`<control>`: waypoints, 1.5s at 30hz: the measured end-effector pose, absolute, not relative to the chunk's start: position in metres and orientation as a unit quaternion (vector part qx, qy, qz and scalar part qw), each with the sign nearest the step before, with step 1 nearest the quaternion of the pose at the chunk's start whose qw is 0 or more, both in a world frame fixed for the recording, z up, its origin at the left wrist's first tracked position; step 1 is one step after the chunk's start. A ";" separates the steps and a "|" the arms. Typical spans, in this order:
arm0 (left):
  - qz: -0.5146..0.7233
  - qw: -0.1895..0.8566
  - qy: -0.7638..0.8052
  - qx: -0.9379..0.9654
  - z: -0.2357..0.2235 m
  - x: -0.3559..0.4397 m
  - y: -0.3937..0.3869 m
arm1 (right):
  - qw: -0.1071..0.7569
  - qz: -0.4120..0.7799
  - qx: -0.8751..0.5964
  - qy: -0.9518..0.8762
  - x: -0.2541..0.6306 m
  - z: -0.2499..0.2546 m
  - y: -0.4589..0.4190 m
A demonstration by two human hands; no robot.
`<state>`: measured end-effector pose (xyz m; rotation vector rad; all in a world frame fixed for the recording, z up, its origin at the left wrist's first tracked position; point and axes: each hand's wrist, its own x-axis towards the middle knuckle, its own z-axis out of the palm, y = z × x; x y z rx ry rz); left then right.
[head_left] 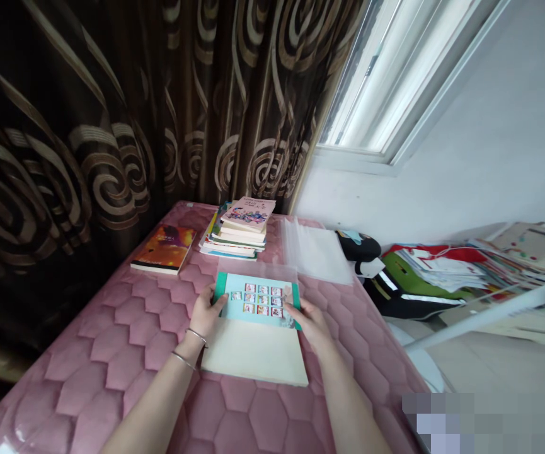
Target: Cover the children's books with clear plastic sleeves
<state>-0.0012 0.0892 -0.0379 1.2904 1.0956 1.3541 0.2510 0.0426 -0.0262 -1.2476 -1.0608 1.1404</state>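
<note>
Mattress (248, 416), pink and quilted in hexagons, extends beneath both forearms. Two bangles (199, 336) encircle the left wrist. Between the wrists lies a cream panel (256, 353), face up; whether it belongs to the book cannot be determined. Just beyond it, between the hands, is the book (257, 321), its teal face up, printed with small cover pictures. Left hand (207, 307) grasps the left edge, thumb on top. Right hand (310, 320) grasps the right edge likewise. Fingers beneath are hidden. Clear film (258, 271) projects past the far edge of the teal face.

Beyond the left hand, an orange book (166, 247) lies flat, apart from the others. Straight ahead of the hands stands a stack (239, 238), pink volume (249, 212) uppermost. Beyond the right hand, clear sleeves (322, 252) lie flat. Farther right, off the mattress, papers (437, 268) rest on a bag (397, 284). Curtain (111, 94) and window (361, 94) form the background.
</note>
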 end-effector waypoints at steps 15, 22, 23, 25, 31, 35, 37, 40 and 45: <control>0.549 0.476 0.463 0.508 -0.028 -0.001 0.083 | 0.537 0.436 -0.541 -0.477 0.252 -0.036 0.045; 0.552 0.468 0.449 0.524 -0.034 -0.001 0.087 | 0.541 0.434 -0.545 -0.472 0.252 -0.033 0.045; 0.553 0.466 0.448 0.526 -0.035 -0.001 0.088 | 0.541 0.438 -0.545 -0.468 0.252 -0.032 0.045; 0.554 0.465 0.444 0.528 -0.038 -0.001 0.089 | 0.542 0.446 -0.542 -0.463 0.251 -0.031 0.045; 0.550 0.471 0.448 0.524 -0.038 -0.001 0.089 | 0.547 0.459 -0.536 -0.451 0.250 -0.027 0.043; 0.553 0.466 0.451 0.523 -0.038 -0.001 0.089 | 0.551 0.465 -0.527 -0.450 0.249 -0.022 0.041; 0.556 0.467 0.451 0.519 -0.037 0.000 0.089 | 0.553 0.468 -0.525 -0.447 0.249 -0.020 0.040; 0.558 0.468 0.454 0.513 -0.035 0.001 0.088 | 0.550 0.468 -0.531 -0.444 0.249 -0.020 0.040; 0.549 0.472 0.465 0.510 -0.032 0.000 0.085 | 0.541 0.463 -0.536 -0.453 0.251 -0.026 0.042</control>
